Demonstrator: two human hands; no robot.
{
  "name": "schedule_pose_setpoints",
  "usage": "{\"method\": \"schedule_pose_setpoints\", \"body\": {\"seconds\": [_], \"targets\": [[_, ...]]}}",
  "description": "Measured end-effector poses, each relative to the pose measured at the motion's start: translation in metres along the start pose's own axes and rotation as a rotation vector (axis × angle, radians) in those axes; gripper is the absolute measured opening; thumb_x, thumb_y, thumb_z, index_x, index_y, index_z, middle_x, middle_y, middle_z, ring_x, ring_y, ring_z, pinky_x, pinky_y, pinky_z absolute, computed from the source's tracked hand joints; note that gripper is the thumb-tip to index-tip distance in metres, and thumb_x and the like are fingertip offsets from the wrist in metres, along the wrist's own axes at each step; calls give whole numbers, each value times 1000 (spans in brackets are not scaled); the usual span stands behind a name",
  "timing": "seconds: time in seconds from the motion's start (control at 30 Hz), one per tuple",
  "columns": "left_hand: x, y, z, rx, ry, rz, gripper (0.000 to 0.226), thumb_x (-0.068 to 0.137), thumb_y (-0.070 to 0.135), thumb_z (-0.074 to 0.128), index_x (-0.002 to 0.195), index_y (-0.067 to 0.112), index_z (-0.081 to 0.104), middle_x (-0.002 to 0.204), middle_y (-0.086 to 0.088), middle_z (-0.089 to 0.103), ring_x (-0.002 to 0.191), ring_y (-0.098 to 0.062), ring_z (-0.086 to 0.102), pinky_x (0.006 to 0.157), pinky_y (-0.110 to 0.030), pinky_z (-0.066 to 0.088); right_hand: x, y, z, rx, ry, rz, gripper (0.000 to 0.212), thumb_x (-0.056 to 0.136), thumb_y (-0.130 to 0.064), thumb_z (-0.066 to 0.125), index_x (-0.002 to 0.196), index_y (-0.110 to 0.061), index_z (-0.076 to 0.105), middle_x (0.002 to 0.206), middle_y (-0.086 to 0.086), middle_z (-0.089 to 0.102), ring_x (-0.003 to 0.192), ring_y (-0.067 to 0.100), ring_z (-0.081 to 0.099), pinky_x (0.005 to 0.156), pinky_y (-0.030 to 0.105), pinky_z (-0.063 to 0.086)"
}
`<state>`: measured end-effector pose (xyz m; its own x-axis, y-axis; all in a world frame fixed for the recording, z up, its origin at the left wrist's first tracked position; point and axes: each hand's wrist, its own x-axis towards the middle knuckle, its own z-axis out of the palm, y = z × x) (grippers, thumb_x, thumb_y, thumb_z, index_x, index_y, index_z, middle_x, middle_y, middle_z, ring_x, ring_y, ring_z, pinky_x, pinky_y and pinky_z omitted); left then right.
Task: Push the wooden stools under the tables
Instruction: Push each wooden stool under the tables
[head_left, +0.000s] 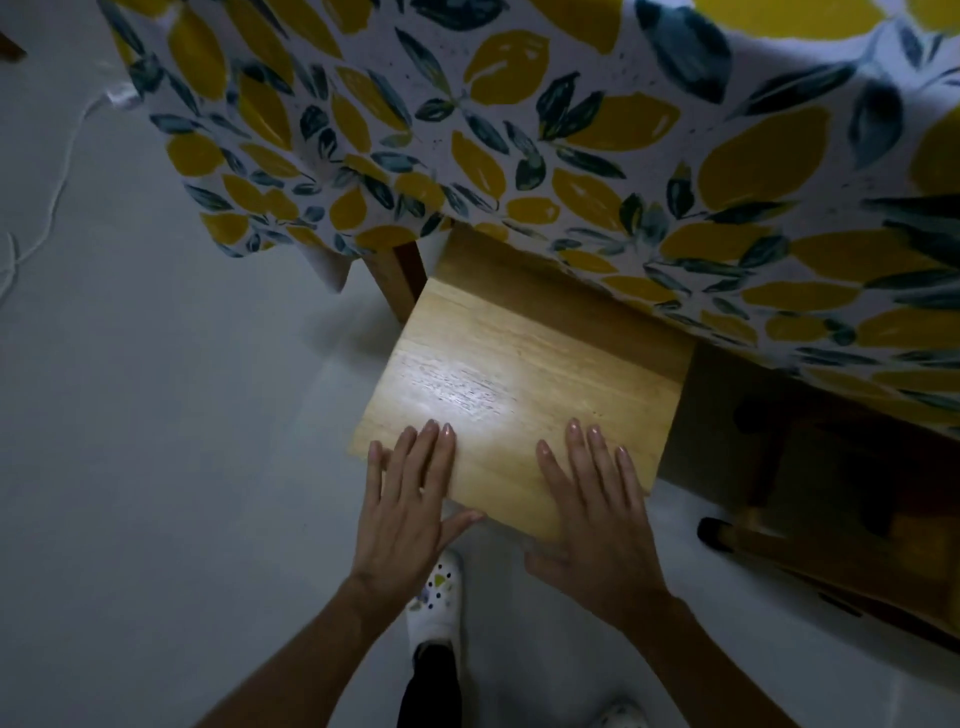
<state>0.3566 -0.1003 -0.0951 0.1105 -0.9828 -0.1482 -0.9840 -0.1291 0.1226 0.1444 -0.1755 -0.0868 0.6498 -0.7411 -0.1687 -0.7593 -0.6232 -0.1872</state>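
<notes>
Pale floor (156, 467) runs beneath one table (400, 275) draped in a lemon-print cloth (519, 130). One wooden stool (519, 389) sits partly under the table, its far edge beneath the cloth's hem. Left hand (410, 499) and right hand (597, 514) lie flat on the stool's near edge, fingers spread, grasping nothing. Pushed askew, the stool could strike the table leg beside its far left corner, or drag the cloth. A second dark seat (831, 551) stands right of the stool.
</notes>
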Motion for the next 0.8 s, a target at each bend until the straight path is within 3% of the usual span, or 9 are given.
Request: {"method": "schedule_pose_setpoints", "body": {"seconds": [0.1,0.27,0.4,0.6,0.8], "targets": [[10,-17,-2,70,-22,137,84,85,71,28,151,20,15,158,-15,16,147,-30,7,116,-49,8,4,-7,5,-29,-3,89,92,82,-78,30,152,-19,23,161,15,13,149,33,9,118,55,15],[30,-32,-6,81,-60,161,82,85,70,30,151,24,15,159,-10,14,147,-32,10,116,-47,12,25,-2,3,-23,29,75,95,75,-74,50,151,-24,26,161,12,15,149,29,11,119,52,15],[57,-49,-11,79,-39,154,79,87,70,27,152,26,13,160,-9,10,147,-32,5,117,-45,6,58,-2,-6,-10,43,67,91,77,-73,44,152,-26,23,162,10,12,150,26,6,121,49,7],[100,-77,-20,48,-22,156,73,88,69,23,151,33,13,161,-8,7,147,-32,2,117,-50,12,114,-2,-13,-29,34,86,91,78,-76,37,153,-30,17,163,8,12,149,25,6,121,45,3],[127,-96,-25,55,-9,215,71,89,69,22,151,35,9,161,-8,2,147,-32,-2,116,-47,4,139,-4,-15,-51,50,117,93,77,-79,37,152,-29,17,162,8,14,149,26,7,120,46,3]]}}
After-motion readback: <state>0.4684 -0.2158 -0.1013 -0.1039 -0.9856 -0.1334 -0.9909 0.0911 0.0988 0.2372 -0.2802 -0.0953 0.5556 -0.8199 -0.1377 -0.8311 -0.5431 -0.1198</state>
